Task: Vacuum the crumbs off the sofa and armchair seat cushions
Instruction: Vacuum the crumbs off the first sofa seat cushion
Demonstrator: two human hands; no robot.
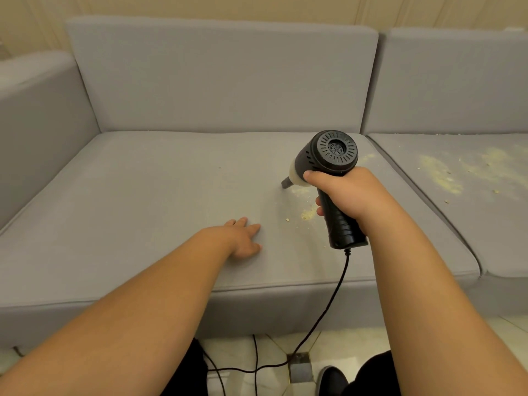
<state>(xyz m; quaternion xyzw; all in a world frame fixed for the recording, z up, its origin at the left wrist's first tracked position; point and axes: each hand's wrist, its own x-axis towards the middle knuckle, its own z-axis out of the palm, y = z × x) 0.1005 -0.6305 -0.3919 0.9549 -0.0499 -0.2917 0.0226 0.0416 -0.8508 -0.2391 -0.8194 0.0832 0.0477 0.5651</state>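
Note:
My right hand [347,192] grips the handle of a small black handheld vacuum [331,158]. Its nozzle tip touches the grey sofa's left seat cushion [143,190] near the cushion's right side. A small patch of pale crumbs [307,214] lies just below the nozzle, left of the handle. My left hand [243,238] rests flat on the same cushion, fingers straight, left of those crumbs. On the right seat cushion [500,224] a wide scatter of crumbs [445,175] is spread.
The vacuum's black cord [328,307] hangs from the handle over the sofa's front edge to the tiled floor [337,347]. A sofa armrest [37,115] rises at the left. Back cushions [223,78] stand behind the seats. A dark shoe [333,378] shows at the bottom.

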